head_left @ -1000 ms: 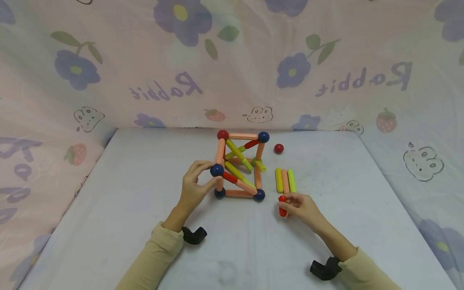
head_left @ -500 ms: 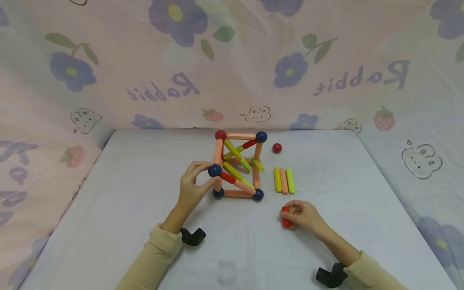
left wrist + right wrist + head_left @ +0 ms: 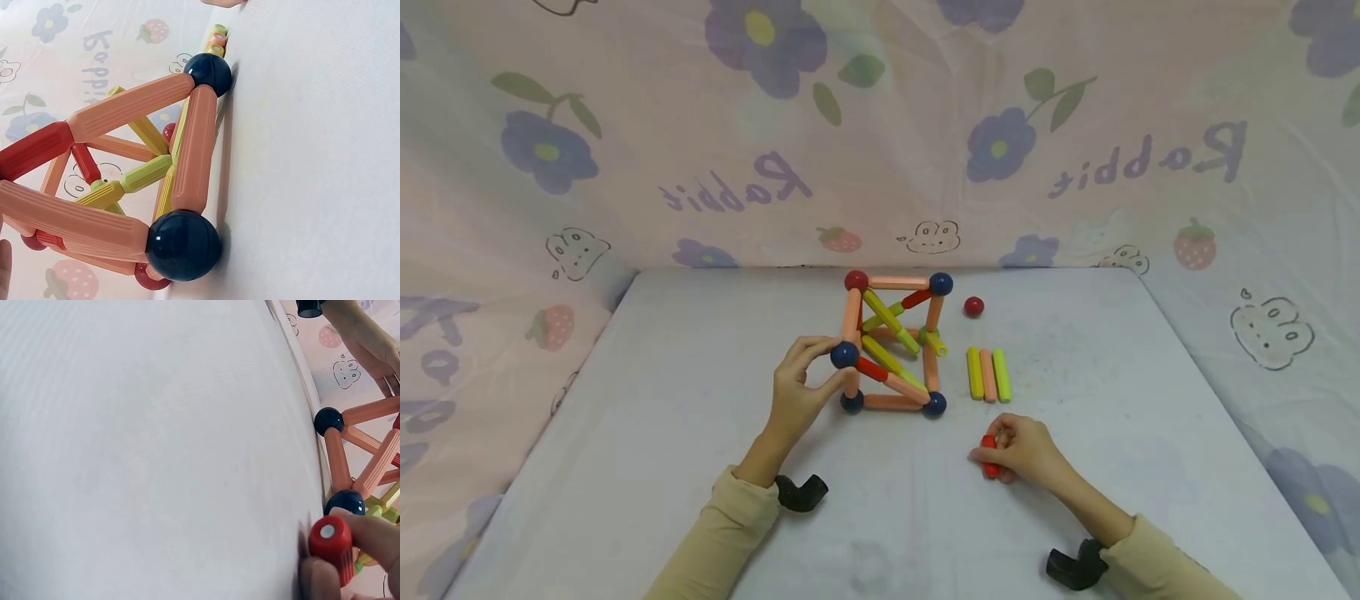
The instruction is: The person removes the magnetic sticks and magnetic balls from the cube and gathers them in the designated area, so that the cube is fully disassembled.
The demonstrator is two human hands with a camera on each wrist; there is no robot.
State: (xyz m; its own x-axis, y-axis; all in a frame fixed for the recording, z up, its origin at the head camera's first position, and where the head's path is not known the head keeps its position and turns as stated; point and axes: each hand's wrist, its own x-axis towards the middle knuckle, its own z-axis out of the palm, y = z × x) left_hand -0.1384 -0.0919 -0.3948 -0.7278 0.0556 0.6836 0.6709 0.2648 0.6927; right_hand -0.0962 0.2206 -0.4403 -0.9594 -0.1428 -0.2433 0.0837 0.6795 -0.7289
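A frame (image 3: 891, 402) of magnetic sticks and balls stands mid-table, with peach, red, yellow and lime sticks joined at its balls. My left hand (image 3: 796, 387) pinches the dark blue ball (image 3: 845, 354) at its upper front-left corner, thumb below and fingers above. To the right and nearer to me, my right hand (image 3: 1028, 450) holds a short red magnetic stick (image 3: 334, 550) between thumb and fingers, low over the table. In the right wrist view a pale round end of that stick shows. Only a fingertip of the left hand shows at the left wrist view's edge.
Three loose sticks, yellow (image 3: 975, 373), peach (image 3: 988, 375) and lime (image 3: 1002, 375), lie side by side right of the frame. A loose red ball (image 3: 973, 307) sits behind them. A patterned curtain (image 3: 880, 167) rises along the table's back edge.
My right hand has drawn back toward me from the loose sticks, carrying the red stick, and its thumb has shifted across it. My left hand stays on the blue ball.
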